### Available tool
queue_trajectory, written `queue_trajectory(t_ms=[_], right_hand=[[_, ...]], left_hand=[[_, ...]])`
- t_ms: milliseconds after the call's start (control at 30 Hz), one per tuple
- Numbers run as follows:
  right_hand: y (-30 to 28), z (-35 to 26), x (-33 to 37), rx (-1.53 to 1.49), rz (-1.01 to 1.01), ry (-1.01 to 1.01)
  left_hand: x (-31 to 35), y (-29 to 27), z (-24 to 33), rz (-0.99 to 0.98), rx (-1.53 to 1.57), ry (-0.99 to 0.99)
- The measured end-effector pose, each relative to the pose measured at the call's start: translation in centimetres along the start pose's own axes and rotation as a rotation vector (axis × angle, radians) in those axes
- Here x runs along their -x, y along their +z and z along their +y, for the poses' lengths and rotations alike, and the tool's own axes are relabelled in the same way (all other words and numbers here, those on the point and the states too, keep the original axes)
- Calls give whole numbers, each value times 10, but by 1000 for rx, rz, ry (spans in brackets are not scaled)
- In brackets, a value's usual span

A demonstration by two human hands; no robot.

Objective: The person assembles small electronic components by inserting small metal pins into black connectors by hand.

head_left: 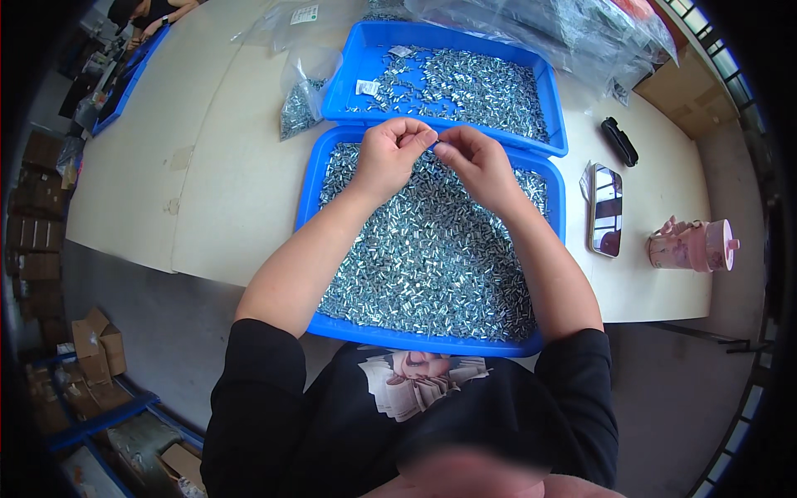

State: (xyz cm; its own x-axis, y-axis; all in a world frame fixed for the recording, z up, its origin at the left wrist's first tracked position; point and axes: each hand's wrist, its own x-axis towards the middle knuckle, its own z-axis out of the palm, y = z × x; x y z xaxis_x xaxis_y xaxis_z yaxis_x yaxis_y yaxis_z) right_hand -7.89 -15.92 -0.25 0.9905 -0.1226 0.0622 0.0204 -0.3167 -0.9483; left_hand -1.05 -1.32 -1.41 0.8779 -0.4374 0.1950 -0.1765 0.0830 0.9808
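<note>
Left hand (390,156) and right hand (477,159) are pinched nearly together on a small dark piece (436,144), too tiny to identify, above the far part of the near blue tray (432,342) of metal pieces (423,257). White slips (366,87) in the far tray (353,70) and the label (305,14) on a clear bag (278,25) are too small to read.

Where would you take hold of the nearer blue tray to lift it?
I'd probably hold the nearer blue tray by its raised rim, left and right sides together, coming from outside. Its far side sits close to the other blue tray, leaving little room, and loose metal pieces spread across it, so opposite holds should keep it level.
</note>
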Motion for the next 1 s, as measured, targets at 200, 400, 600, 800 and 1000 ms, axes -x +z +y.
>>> queue_trajectory(t_ms=[200,400,600,800,1000], right_hand=[[-2,-4,2,125,40,-56],[-10,-11,2,444,151,-314],[-15,-10,3,418,109,-337],[-17,-9,2,424,105,-337],[-17,-11,2,403,88,-327]], left_hand=[[0,0,5,-5,-93,-22],[0,-2,-2,-93,-343,-13],[-2,-6,3,-214,-187,-197],[-5,-11,0,-237,-242,-76],[-3,-11,9,-274,-259,-106]])
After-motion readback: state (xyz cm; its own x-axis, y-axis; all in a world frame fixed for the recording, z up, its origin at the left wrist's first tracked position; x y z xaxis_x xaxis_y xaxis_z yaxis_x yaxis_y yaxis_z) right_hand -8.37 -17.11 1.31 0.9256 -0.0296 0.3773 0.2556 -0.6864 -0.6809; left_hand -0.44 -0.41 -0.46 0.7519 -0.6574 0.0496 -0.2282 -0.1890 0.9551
